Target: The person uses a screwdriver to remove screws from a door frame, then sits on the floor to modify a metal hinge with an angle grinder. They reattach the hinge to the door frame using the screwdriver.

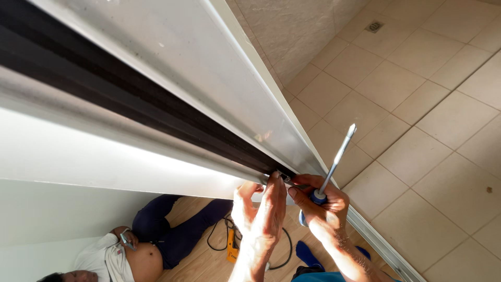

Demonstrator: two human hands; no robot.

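The right hand is closed around the blue handle of a screwdriver, whose metal shaft points away toward one o'clock; its thumb and forefinger also pinch at a small fitting at the lower end of the dark track. The left hand is just beside it at nine o'clock, fingers loosely curled and raised, the fingertips touching the same fitting; it grips nothing that can be made out. Both hands meet where the black channel of a long aluminium door frame runs down from ten o'clock. At three o'clock lies a beige tiled floor with a drain at one o'clock. Below, at seven o'clock, another person lies on a wooden floor, near a yellow tool and a black cable.
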